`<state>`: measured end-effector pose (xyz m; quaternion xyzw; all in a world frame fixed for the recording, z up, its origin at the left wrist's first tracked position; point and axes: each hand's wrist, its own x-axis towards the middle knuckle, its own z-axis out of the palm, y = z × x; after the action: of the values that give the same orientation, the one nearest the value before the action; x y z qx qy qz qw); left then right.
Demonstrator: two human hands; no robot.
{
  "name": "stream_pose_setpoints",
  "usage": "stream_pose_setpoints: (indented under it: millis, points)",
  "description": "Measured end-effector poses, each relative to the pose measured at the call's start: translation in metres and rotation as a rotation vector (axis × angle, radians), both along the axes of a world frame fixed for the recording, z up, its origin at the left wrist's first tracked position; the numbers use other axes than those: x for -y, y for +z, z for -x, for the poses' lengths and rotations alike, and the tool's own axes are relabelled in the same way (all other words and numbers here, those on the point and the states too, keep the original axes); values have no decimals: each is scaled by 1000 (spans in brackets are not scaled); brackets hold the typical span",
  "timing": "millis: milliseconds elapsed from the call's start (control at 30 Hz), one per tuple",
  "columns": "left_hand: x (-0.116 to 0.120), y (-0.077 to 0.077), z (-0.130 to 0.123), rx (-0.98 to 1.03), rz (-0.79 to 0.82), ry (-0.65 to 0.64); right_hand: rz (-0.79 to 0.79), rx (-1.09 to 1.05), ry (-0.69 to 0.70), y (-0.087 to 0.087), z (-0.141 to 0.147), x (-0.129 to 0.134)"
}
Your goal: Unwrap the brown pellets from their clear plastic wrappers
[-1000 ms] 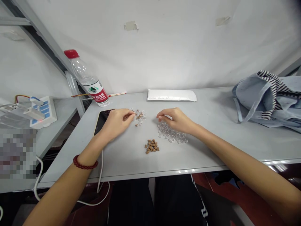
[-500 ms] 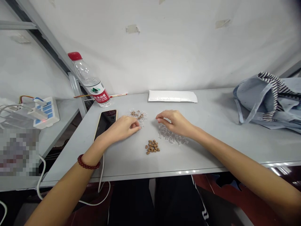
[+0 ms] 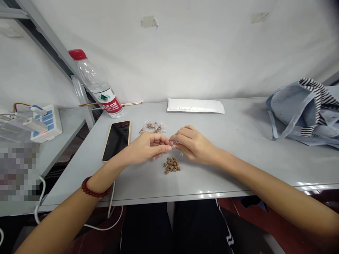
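Note:
Both hands meet above the grey table, fingertips together around a small clear plastic piece [image 3: 174,143]. My left hand [image 3: 152,145] pinches its left side, and my right hand [image 3: 193,144] pinches its right side. Just below them lies a loose pile of small brown pellets [image 3: 172,165]. Behind my left hand is a cluster of clear plastic pieces with brown bits inside [image 3: 154,127]. Another clear piece [image 3: 181,153] shows under my right hand, which hides most of what lies beneath it.
A phone [image 3: 117,140] lies left of my left hand, with a white cable nearby. A water bottle [image 3: 99,88] stands at the back left. A white packet [image 3: 195,106] rests by the wall. At the right is a blue bag [image 3: 293,109]; a power strip [image 3: 47,123] sits far left.
My hands have come together, my left moving right, and now share a clear piece. My right hand is now closed on it. The view has shifted slightly.

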<state>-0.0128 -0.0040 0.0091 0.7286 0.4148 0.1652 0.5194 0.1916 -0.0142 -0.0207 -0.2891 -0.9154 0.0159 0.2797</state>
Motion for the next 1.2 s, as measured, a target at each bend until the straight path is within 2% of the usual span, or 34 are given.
stream_pose_setpoints:
  millis: [133, 267, 400, 467, 633, 800, 1000, 1200]
  points:
    - [1, 2, 0, -16, -13, -15, -4, -4, 32, 0, -2, 1]
    - [2, 7, 3, -49, -34, -44, -95, -89, 81, 2, -2, 4]
    - [1, 6, 8, -143, -48, -79, -124, -162, -9, 7, -5, 2]
    - [1, 4, 10, -209, -61, -126, -70, -133, -58, 7, -8, -3]
    - [0, 4, 11, -265, -78, -254, 185, -48, -126, 2, -18, -16]
    - [-1, 3, 10, -258, -58, -197, 312, 26, -145, 1, -19, -21]
    - [-3, -4, 13, -106, 109, -176, 369, 74, -146, 0, -19, -25]
    - [-3, -1, 15, -105, 127, -162, 419, 75, -147, -1, -24, -26]
